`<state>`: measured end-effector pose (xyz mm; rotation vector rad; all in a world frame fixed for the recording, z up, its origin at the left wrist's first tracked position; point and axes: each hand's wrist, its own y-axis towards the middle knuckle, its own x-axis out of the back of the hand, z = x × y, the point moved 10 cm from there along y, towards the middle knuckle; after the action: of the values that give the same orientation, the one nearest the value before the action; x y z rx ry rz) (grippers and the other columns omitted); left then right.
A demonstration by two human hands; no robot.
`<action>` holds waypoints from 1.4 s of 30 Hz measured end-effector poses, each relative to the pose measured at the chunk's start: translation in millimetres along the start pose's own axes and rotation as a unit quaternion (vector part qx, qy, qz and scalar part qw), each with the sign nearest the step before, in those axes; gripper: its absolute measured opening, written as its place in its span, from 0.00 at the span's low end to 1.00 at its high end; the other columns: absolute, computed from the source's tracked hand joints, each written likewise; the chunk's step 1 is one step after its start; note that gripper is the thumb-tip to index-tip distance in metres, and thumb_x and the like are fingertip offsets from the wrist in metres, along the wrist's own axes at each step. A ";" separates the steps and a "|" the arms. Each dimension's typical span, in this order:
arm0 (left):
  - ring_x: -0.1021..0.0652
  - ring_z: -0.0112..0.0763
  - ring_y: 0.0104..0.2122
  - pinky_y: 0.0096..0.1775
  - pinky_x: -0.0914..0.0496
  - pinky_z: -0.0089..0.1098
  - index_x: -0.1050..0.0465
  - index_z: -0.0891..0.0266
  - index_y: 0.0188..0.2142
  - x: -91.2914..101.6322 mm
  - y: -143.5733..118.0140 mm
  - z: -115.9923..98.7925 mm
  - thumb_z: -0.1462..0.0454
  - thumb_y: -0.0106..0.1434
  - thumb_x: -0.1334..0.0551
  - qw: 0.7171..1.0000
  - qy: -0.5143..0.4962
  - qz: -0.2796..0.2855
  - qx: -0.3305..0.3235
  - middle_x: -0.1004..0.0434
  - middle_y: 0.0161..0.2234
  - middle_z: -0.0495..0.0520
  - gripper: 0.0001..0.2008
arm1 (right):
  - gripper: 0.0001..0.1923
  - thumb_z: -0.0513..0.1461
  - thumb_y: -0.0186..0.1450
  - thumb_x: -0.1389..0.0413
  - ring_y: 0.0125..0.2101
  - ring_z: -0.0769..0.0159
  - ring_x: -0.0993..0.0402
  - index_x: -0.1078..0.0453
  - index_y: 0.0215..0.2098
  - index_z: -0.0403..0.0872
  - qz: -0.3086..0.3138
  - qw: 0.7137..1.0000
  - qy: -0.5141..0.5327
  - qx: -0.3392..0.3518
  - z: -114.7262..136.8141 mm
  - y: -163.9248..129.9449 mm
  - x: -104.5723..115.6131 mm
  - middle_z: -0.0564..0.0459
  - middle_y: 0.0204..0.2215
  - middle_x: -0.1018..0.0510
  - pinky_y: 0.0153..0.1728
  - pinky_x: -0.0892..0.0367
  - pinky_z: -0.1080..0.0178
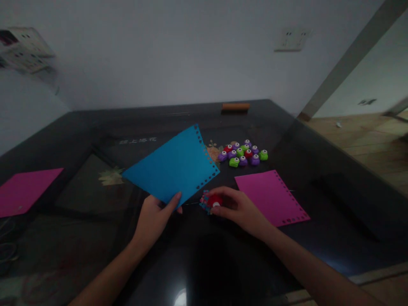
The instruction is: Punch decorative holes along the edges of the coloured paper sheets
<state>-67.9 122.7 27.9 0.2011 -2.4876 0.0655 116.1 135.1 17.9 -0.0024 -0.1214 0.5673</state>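
My left hand (157, 217) pinches the near corner of a blue paper sheet (174, 168), thumb on top. Small punched shapes run along two edges of the sheet, which is tilted above the dark table. In my right hand (239, 209) a red paper punch (214, 199) with a white round part is gripped between thumb and fingers. Small blue and pink paper bits (204, 202) lie right beside the punch. A pink paper sheet (263, 195), also punched along two edges, lies to the right, partly behind my right hand.
Several purple, green and red punches (242, 161) stand grouped behind the right pink sheet. Another pink sheet (27, 191) lies at the far left. A brown cylinder (236, 106) rests at the table's back edge, near the wall. Cables (8, 250) show at the lower left.
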 end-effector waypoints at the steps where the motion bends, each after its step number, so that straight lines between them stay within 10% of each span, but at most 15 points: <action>1: 0.26 0.34 0.21 0.29 0.32 0.31 0.31 0.61 0.14 0.6 1.4 0.8 0.51 0.56 0.43 1.000 -0.006 -0.002 -0.001 0.26 0.17 0.51 0.21 | 0.20 0.40 0.55 0.38 0.43 0.64 0.28 0.32 0.46 0.49 0.003 1.000 0.018 -0.005 -2.9 0.4 -0.7 0.51 0.45 0.26 0.45 0.32 0.57; 31: 0.25 0.37 0.24 0.31 0.32 0.33 0.27 0.63 0.20 -10.1 10.1 2.3 0.50 0.54 0.41 0.997 -0.052 -0.002 -0.052 0.22 0.21 0.54 0.19 | 0.23 0.38 0.52 0.38 0.36 0.64 0.24 0.33 0.47 0.48 -0.111 0.992 0.044 0.038 9.1 -1.5 41.7 0.52 0.36 0.22 0.41 0.29 0.56; 42: 0.23 0.41 0.27 0.34 0.31 0.36 0.27 0.63 0.21 -12.3 11.6 8.0 0.48 0.54 0.42 0.998 -0.051 0.004 -0.048 0.21 0.23 0.55 0.20 | 0.22 0.41 0.53 0.39 0.38 0.62 0.25 0.31 0.46 0.46 -0.251 0.964 -0.048 0.072 31.0 -18.5 147.7 0.48 0.40 0.23 0.38 0.30 0.57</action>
<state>-64.8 134.9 14.1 0.1578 -2.5858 -0.0622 246.0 197.7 66.2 0.1921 -0.1675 0.0679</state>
